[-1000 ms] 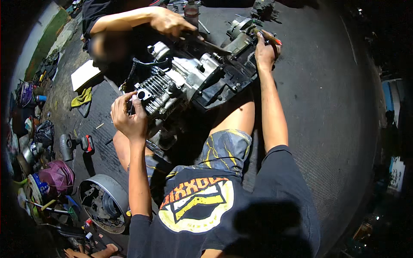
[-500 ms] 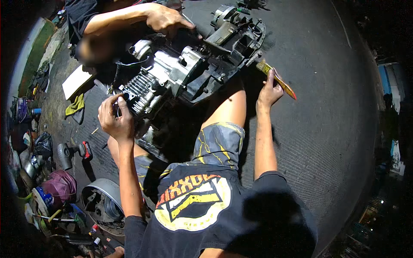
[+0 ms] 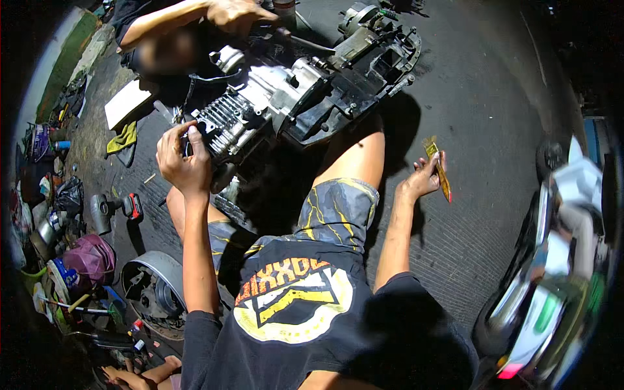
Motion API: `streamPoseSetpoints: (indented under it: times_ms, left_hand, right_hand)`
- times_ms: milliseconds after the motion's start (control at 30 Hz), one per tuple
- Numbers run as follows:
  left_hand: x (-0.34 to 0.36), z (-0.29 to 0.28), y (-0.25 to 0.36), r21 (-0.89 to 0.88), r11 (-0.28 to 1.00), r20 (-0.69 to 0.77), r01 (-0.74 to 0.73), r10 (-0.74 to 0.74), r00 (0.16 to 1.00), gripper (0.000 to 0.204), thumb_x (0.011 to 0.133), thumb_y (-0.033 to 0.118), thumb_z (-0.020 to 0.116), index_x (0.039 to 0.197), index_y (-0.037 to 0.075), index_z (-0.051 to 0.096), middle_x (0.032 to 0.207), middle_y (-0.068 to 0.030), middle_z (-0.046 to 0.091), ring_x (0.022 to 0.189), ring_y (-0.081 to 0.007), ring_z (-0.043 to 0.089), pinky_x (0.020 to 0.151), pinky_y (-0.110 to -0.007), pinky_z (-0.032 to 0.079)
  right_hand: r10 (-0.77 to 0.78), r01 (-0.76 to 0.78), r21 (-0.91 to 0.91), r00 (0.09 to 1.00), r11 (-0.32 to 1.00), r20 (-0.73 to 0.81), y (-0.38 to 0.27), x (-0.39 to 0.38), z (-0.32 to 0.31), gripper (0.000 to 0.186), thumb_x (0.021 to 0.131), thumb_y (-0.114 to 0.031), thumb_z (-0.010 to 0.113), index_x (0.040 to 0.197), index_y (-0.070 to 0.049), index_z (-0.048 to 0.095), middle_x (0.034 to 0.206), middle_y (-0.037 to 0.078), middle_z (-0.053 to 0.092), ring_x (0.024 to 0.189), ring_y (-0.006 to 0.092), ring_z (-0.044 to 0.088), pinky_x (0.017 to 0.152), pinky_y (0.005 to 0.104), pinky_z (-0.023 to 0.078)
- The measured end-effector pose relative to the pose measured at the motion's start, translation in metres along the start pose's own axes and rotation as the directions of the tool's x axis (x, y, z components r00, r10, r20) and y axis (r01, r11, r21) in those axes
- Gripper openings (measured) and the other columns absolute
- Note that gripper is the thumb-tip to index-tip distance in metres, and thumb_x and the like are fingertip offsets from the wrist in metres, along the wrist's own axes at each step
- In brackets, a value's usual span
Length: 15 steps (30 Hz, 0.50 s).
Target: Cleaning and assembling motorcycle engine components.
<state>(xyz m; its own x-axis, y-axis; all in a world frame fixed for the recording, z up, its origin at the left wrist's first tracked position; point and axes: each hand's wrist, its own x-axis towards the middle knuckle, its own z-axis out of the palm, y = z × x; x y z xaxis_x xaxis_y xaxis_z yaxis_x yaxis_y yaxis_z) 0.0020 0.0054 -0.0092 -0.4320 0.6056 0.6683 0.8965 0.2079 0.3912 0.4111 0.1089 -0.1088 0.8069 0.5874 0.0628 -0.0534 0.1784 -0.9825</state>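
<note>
A scooter engine (image 3: 286,91) with silver cylinder fins and a long black casing lies tilted in front of me. My left hand (image 3: 184,156) has curled fingers and thumb at the finned cylinder end, gripping its edge. Away from the engine on the right, my right hand (image 3: 419,180) is closed round a paintbrush (image 3: 443,177) with a yellowish, red-tipped handle. Its bristle end points up and away from me. Across the engine, another person's hand (image 3: 237,14) reaches over the casing with a thin, dark tool (image 3: 311,44).
On the left stand a cordless power tool (image 3: 110,211), a round silver wheel-like part (image 3: 153,263), a maroon bag (image 3: 90,260) and a yellow cloth (image 3: 122,138). A white box (image 3: 129,104) lies beyond. A parked motorbike (image 3: 552,305) is at the right; another person's limbs show bottom left.
My right hand has drawn the paintbrush back from the casing, toward me. My left hand stays at the cylinder end. The view has shifted, bringing the motorbike in.
</note>
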Motion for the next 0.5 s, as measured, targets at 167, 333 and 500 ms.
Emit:
streamPoseSetpoints:
  times_ms: [167,333,500]
  left_hand:
    - [-0.001,0.0,0.001,-0.013,1.0,-0.028,0.001,-0.001,1.0,0.014,0.095,0.019,0.066,0.098,0.009,0.075,0.096,-0.0075,0.073,0.095,-0.027,0.068,0.089,-0.038,0.05]
    - [-0.002,-0.002,-0.002,-0.031,0.998,-0.059,0.049,-0.05,0.997,0.008,0.091,0.017,0.068,0.092,0.011,0.074,0.096,-0.0052,0.073,0.098,-0.026,0.067,0.089,-0.038,0.049]
    - [-0.002,0.0,0.003,-0.033,0.997,-0.083,0.068,-0.07,0.994,0.011,0.092,0.017,0.066,0.095,0.01,0.074,0.095,-0.0077,0.073,0.095,-0.0283,0.068,0.087,-0.037,0.05]
  right_hand:
    - [0.003,-0.107,0.296,0.943,0.949,0.331,-0.041,-0.055,0.036,0.026,0.1,-0.016,0.068,0.123,-0.004,0.065,0.093,0.006,0.067,0.067,0.0097,0.058,0.056,0.0237,0.049]
    - [-0.138,-0.069,0.269,0.721,0.961,0.679,-0.077,-0.134,0.058,0.027,0.095,-0.01,0.072,0.118,0.0,0.063,0.104,0.009,0.066,0.082,0.0135,0.062,0.07,0.0239,0.051]
    - [-0.455,0.459,0.272,0.353,0.846,0.818,-0.049,-0.159,0.064,0.019,0.083,-0.002,0.081,0.1,-0.003,0.072,0.098,0.013,0.066,0.089,0.0252,0.067,0.08,0.0324,0.055]
